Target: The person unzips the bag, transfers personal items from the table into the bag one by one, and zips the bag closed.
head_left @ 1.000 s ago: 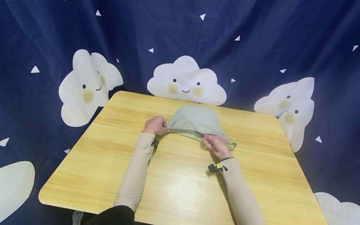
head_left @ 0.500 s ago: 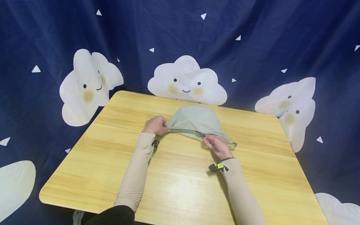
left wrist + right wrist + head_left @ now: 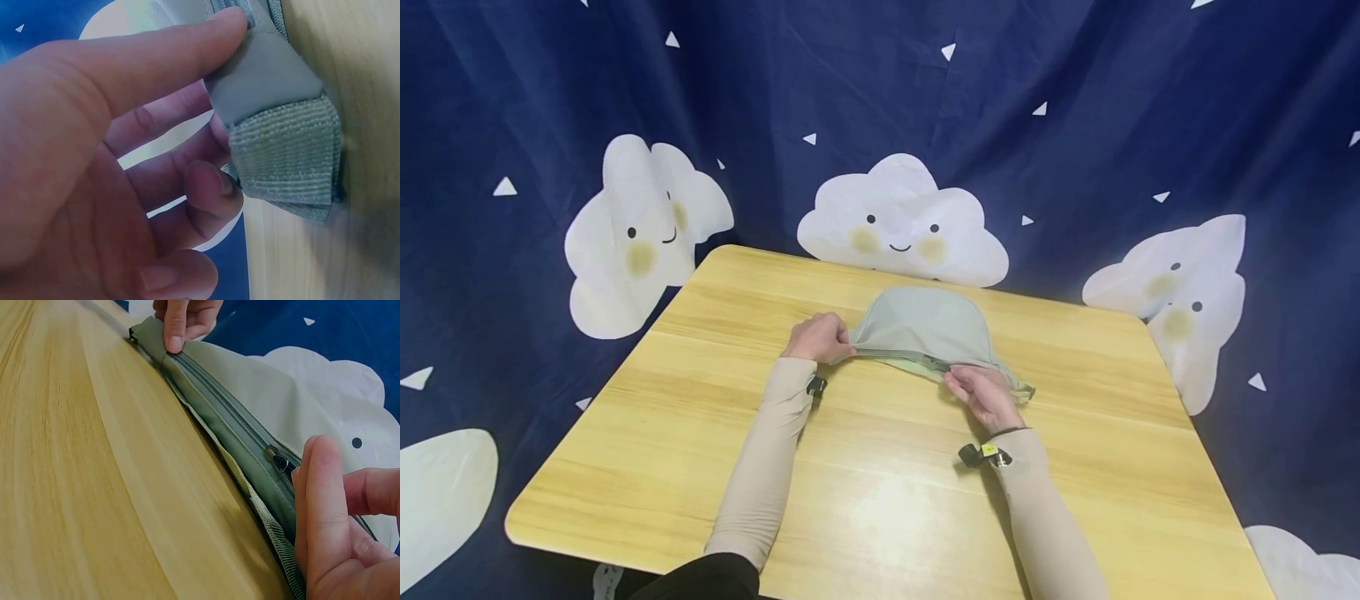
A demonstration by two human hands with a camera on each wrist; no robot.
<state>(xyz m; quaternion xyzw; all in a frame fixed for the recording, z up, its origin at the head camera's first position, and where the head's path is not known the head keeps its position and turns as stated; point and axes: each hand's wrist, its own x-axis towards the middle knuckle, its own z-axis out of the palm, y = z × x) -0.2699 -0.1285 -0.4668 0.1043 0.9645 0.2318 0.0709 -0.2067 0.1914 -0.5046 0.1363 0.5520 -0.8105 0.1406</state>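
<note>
A sage-green waist bag (image 3: 925,321) with a rounded top lies on the wooden table, its long zip facing the person. My left hand (image 3: 820,337) pinches the bag's left end, thumb on the end of the zip (image 3: 231,406). Below that thumb, in the left wrist view, a folded webbing strap (image 3: 284,150) hangs from the bag's corner, with the other fingers loosely curled beside it. My right hand (image 3: 985,393) pinches the zip's dark pull (image 3: 284,465) right of the middle. In the right wrist view its fingers partly cover the tab.
The light wooden table (image 3: 865,467) reaches under both forearms. Behind it hangs a dark blue curtain (image 3: 760,83) printed with white clouds, close to the table's far edge. Small black cameras (image 3: 972,455) sit on the wrists.
The head view has shifted slightly. Both hands keep their hold on the bag and its zip pull, with no clear movement along the zip.
</note>
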